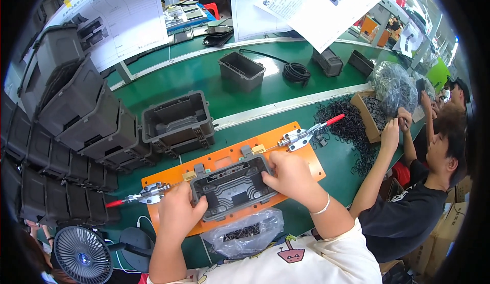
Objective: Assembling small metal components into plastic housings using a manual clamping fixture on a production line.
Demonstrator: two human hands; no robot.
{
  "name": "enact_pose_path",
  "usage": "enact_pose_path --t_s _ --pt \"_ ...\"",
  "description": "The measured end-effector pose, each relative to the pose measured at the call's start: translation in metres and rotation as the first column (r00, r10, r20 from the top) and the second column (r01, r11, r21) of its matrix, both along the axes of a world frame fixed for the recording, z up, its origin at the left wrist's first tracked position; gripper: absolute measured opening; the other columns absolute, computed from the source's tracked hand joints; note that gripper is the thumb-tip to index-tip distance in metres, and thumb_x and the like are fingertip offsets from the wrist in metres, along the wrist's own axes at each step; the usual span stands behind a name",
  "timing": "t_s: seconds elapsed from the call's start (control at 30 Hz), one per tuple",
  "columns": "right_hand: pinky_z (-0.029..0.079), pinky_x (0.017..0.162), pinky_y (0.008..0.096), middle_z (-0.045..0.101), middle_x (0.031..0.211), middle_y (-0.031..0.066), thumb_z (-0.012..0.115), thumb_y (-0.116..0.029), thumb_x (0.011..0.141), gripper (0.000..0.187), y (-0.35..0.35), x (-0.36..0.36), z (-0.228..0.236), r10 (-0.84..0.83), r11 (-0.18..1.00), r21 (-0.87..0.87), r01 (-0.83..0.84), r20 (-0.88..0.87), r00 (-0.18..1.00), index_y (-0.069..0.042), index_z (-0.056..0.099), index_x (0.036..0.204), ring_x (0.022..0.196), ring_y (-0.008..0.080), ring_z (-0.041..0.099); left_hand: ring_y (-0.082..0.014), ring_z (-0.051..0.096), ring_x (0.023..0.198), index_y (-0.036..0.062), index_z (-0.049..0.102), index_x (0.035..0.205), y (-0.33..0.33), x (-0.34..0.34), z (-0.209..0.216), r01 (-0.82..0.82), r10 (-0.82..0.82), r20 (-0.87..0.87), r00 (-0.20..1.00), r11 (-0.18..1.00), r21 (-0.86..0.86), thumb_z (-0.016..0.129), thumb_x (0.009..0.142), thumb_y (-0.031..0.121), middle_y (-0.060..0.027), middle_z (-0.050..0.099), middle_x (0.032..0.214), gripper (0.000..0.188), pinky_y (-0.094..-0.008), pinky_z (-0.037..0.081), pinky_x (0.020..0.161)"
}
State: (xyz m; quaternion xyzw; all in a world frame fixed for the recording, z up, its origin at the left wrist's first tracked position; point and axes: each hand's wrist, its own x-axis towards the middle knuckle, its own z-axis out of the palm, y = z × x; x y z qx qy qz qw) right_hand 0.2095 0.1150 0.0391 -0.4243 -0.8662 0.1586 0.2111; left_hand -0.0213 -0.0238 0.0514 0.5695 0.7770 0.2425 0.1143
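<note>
Left grip (179, 208): pinching left end wall of grey shell (237, 184), thumb at rim
Right grip (292, 177): pinching right end wall, thumb over rim
Shell position: open side up, over orange plate (309, 162)
Clamps: red-handled one (296, 139) at plate's right end, another (151, 194) at left
Surface (173, 75): green; grey box (185, 135) beyond plate, black clips (348, 143) heaped right

My left hand (181, 210) and right hand (291, 179) are at the left and right ends of a case (232, 197) on a plate (312, 171). Stacked boxes (76, 123) stand left, a fan (83, 258) near left, a bag (270, 225) nearer me. Right lie heaped parts (354, 154), then a carton (362, 113).
</note>
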Motion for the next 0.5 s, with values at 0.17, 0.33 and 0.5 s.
enact_pose_path --t_s 0.17,0.33,0.5 --pt "0.036 0.045 0.0199 0.053 0.061 -0.0031 0.073 -0.006 0.076 0.025 -0.005 0.016 0.045 0.004 0.912 -0.343 -0.226 -0.542 0.840 -0.004 0.048 0.074 0.053 0.0019 0.048 -0.0209 0.048 0.044 0.0043 0.040 0.063 -0.019 0.011 0.049 -0.024 -0.050 0.198 0.979 0.934 0.355 0.074 0.063 0.004 -0.0075 0.045 0.052 0.034 -0.0287 0.037 0.045" --pt "0.031 0.052 0.0194 0.050 0.068 -0.0045 0.069 -0.002 0.081 0.025 -0.002 0.013 0.031 0.053 0.846 -0.371 -0.383 -0.657 0.752 -0.007 0.044 0.079 0.060 0.0019 0.041 -0.0170 0.038 0.047 0.0060 0.037 0.065 -0.038 0.037 0.058 -0.013 -0.052 0.097 0.994 0.824 0.567 0.072 0.060 0.004 -0.0069 0.044 0.055 0.036 -0.0267 0.030 0.047" --pt "0.031 0.050 0.0197 0.047 0.067 -0.0045 0.069 0.000 0.079 0.027 -0.001 0.016 0.030 0.106 0.882 -0.258 -0.394 -0.706 0.700 -0.007 0.043 0.077 0.059 0.0022 0.039 -0.0170 0.042 0.048 0.0055 0.037 0.066 -0.035 0.034 0.055 0.065 -0.097 0.027 0.995 0.822 0.566 0.071 0.062 0.002 -0.0079 0.048 0.057 0.034 -0.0258 0.033 0.049"
